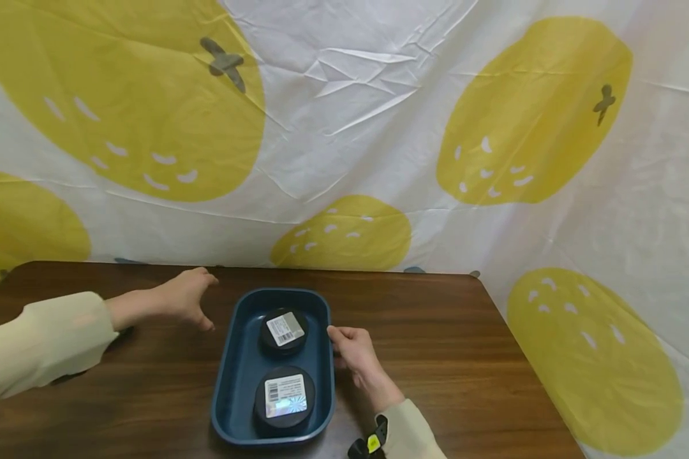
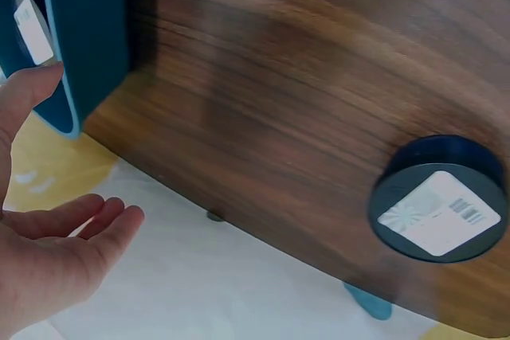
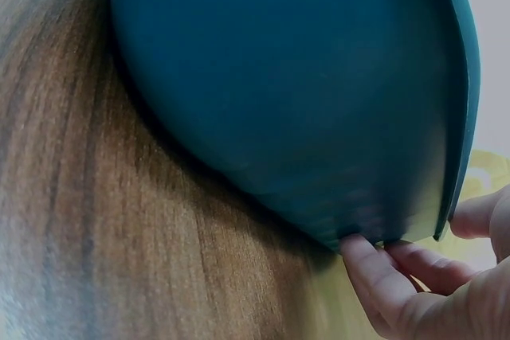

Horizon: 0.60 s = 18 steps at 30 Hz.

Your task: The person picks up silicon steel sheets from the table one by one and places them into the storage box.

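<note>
A dark blue tray (image 1: 242,363) lies mid-table and carries two black round tins with white labels, one at the far end (image 1: 284,330) and one at the near end (image 1: 285,398). My right hand (image 1: 351,347) holds the tray's right rim, with the thumb at the rim and the fingertips (image 3: 374,264) under the outer wall (image 3: 295,77). My left hand (image 1: 186,294) hovers open left of the tray near the table's back edge, holding nothing. In the left wrist view its relaxed fingers (image 2: 88,232) reach past the table edge, the tray (image 2: 88,29) beside them. A third labelled black tin (image 2: 438,209) stands on the table there; the head view does not show it.
The dark wooden table (image 1: 448,344) ends at a back edge and a rounded right corner. A white cloth with big yellow fruit prints (image 1: 379,127) hangs close behind and to the right. A black and yellow device (image 1: 370,443) sits at my right wrist.
</note>
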### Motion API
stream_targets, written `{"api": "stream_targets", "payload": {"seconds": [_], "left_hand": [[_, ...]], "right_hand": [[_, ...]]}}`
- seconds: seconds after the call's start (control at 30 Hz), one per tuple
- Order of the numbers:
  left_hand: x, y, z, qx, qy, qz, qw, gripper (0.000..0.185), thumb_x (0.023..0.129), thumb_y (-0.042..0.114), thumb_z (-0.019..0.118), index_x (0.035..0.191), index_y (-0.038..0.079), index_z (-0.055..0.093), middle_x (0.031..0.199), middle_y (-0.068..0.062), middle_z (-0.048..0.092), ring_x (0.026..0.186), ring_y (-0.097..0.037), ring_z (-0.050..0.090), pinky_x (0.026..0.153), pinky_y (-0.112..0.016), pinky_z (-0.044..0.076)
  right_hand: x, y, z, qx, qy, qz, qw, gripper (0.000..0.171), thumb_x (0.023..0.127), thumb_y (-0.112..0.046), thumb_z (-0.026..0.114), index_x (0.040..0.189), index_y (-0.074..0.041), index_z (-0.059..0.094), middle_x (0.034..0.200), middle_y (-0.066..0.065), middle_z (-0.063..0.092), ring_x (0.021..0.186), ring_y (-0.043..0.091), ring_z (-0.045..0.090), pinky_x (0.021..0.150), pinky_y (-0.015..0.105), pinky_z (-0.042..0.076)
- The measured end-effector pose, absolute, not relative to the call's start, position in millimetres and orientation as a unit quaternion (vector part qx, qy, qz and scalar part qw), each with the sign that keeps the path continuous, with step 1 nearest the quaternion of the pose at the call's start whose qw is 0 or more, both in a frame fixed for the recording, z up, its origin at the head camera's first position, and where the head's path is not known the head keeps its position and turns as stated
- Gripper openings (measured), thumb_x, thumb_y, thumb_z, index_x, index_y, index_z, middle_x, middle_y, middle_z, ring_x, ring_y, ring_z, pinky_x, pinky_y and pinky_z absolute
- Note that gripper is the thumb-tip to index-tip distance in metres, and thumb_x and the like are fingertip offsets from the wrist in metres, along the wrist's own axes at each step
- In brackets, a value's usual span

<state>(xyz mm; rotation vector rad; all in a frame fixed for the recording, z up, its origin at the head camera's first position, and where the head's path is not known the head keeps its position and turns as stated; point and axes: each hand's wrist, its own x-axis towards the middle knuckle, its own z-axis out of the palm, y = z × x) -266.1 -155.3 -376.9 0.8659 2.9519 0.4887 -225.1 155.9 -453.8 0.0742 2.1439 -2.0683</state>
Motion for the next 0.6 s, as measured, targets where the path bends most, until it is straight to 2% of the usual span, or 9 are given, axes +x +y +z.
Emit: {"api": "stream_targets", "payload": {"seconds": [0.2,0.6], "left_hand": [[-261,-169,-381,0.251,0.955,0.158,0.025,0.081,0.055,0.025,0.088,0.11,-0.022,0.051,0.107,-0.033,0.051,0.1,-0.053,0.048,0.083,-0.053,0.047],[-257,-192,-392,0.245,0.959,0.144,-0.008,0.08,0.05,0.026,0.089,0.104,-0.022,0.054,0.098,-0.03,0.054,0.092,-0.05,0.053,0.079,-0.052,0.049]], "right_hand": [[-224,155,-452,0.028,0.715,-0.694,0.081,0.034,0.095,-0.014,0.054,0.104,0.017,0.062,0.087,0.025,0.068,0.069,0.017,0.066,0.066,0.039,0.057],[-225,156,-452,0.03,0.716,-0.693,0.082,0.034,0.095,-0.015,0.054,0.104,0.017,0.062,0.084,0.022,0.069,0.067,0.015,0.065,0.064,0.036,0.057]]}}
